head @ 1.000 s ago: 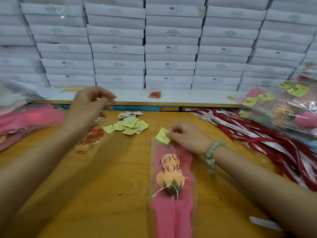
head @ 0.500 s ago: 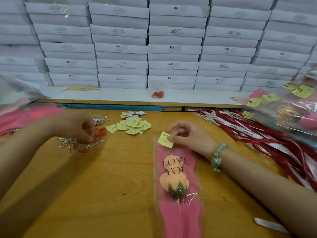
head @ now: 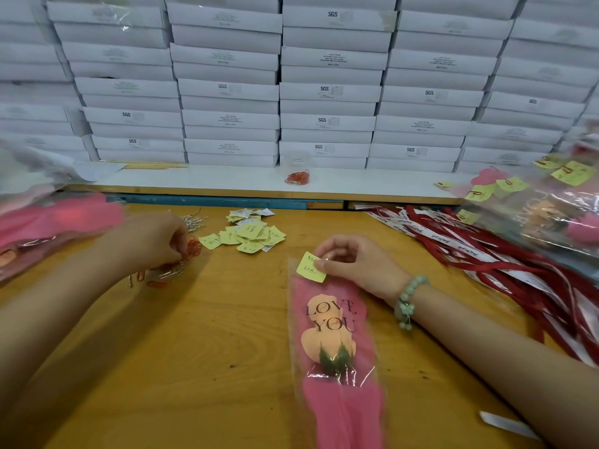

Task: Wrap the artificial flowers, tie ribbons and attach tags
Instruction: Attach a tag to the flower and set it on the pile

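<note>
The left hand (head: 155,244) is now working down in the scatter of paper clips (head: 168,270) on the table (head: 194,351). 1 second ago it was hovering higher and farther back, beside the loose tags (head: 246,231). Its fingers are curling tightly inward, with their tips right against some red clips. Whether 1 clip is actually pinched between them I cannot tell (the fingertips are turning away from the camera).

The right hand (head: 353,267) is not moving off its job. Thumb and forefinger are pinching the yellow tag (head: 310,266) and holding it against the top edge of the wrapped flower (head: 334,345). The flower is lying flat in its clear sleeve, running toward the person.

Judging by this, the wrapping on this flower is done and the tag step is under way. The tag is sitting in place and waiting for a clip to fix it. The ribbons (head: 486,254) are lying in a heap well to the right, just beside the finished flowers (head: 551,205), which are already carrying clipped tags.
</note>
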Tool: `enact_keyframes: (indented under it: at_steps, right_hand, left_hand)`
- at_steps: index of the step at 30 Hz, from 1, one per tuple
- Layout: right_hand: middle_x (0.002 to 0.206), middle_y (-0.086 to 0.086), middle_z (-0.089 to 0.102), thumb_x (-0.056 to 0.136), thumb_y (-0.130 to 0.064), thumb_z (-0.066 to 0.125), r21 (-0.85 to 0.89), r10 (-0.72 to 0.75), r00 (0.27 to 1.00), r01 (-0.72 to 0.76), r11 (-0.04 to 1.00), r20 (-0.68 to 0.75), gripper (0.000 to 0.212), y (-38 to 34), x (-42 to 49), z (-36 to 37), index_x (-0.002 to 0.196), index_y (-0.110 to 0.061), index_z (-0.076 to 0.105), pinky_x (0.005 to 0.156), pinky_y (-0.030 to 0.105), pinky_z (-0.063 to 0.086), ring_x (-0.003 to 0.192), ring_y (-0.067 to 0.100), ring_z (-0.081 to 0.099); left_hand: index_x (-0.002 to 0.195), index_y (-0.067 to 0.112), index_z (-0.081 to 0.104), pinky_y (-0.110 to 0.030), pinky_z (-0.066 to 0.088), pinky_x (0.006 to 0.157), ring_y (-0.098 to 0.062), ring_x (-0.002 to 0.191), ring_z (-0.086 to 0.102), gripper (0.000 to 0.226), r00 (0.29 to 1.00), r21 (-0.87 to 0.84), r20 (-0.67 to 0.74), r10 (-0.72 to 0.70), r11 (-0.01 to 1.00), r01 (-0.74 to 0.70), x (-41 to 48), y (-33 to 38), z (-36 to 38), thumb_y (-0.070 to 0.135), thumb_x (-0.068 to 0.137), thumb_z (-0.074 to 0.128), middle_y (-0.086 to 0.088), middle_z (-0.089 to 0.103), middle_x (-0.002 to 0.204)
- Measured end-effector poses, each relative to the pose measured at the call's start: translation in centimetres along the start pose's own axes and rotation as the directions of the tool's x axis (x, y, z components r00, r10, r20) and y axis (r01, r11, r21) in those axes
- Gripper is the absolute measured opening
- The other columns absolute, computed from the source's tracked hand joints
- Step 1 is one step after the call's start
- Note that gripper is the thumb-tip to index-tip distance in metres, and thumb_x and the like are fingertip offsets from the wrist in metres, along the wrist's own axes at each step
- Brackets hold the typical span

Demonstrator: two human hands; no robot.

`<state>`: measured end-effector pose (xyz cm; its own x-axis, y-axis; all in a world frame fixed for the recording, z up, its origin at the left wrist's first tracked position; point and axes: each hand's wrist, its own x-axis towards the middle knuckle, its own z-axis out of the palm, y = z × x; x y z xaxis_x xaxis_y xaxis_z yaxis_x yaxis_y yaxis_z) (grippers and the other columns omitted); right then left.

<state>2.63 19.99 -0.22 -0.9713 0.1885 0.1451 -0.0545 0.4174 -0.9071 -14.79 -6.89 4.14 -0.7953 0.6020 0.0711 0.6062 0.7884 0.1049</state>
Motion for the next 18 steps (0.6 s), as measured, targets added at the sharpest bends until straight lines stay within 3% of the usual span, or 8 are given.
enact_keyframes:
  at_steps: [9,11,13,16,18]
  right_hand:
    - [0.079,-0.004,0.070,0.087,-0.015,0.070,-0.014,-0.032,0.999,0.032,0.999,-0.011,0.006,0.2,0.1,-0.1,0.090,-0.020,0.070,0.074,0.019,0.051,0.076,0.003,0.064]
    - [0.078,-0.006,0.071,0.087,-0.015,0.070,-0.009,-0.036,0.999,0.036,0.999,-0.012,0.007,0.3,0.1,-0.1,0.090,-0.021,0.071,0.072,0.016,0.051,0.075,0.001,0.065]
    - [0.078,-0.005,0.071,0.087,-0.014,0.069,0.000,-0.045,0.999,0.045,0.999,-0.005,0.009,0.3,0.0,0.0,0.093,-0.021,0.071,0.071,0.015,0.051,0.076,0.000,0.066]
    - [0.075,-0.006,0.072,0.087,-0.015,0.070,0.013,-0.057,0.998,0.057,0.998,-0.007,0.012,0.3,0.1,0.0,0.098,-0.020,0.071,0.072,0.014,0.052,0.079,0.002,0.068]
    - [0.072,-0.006,0.071,0.086,-0.016,0.071,0.017,-0.060,0.998,0.060,0.998,-0.015,0.013,0.4,0.1,0.0,0.099,-0.018,0.071,0.073,0.014,0.052,0.078,0.004,0.068]
  left_hand:
    - [0.070,0.027,0.069,-0.034,0.053,0.068,-0.011,0.073,0.062,0.020,0.993,-0.039,-0.114,-0.012,0.999,0.007,0.0,-0.1,-0.9,0.012,0.078,0.079,0.007,0.067,0.075]
    - [0.069,0.027,0.068,-0.037,0.054,0.071,-0.014,0.074,0.064,0.021,0.981,-0.068,-0.191,-0.017,0.998,0.004,-0.3,0.4,-1.3,0.012,0.078,0.079,0.006,0.067,0.075]
    - [0.073,0.024,0.068,-0.030,0.049,0.066,-0.011,0.073,0.062,0.018,0.954,-0.115,-0.297,0.028,0.991,-0.065,-0.6,1.6,-1.8,0.011,0.080,0.078,0.007,0.066,0.076]
    - [0.077,0.020,0.071,-0.012,0.042,0.056,-0.001,0.066,0.062,0.009,0.942,-0.362,-0.325,0.089,0.908,-0.210,-1.5,5.0,-2.2,0.014,0.080,0.077,0.010,0.068,0.072]
    - [0.075,0.021,0.070,-0.012,0.048,0.057,0.000,0.068,0.065,0.008,0.956,-0.613,-0.266,0.123,0.744,-0.266,-2.4,7.7,-1.6,0.019,0.080,0.077,0.007,0.071,0.073]
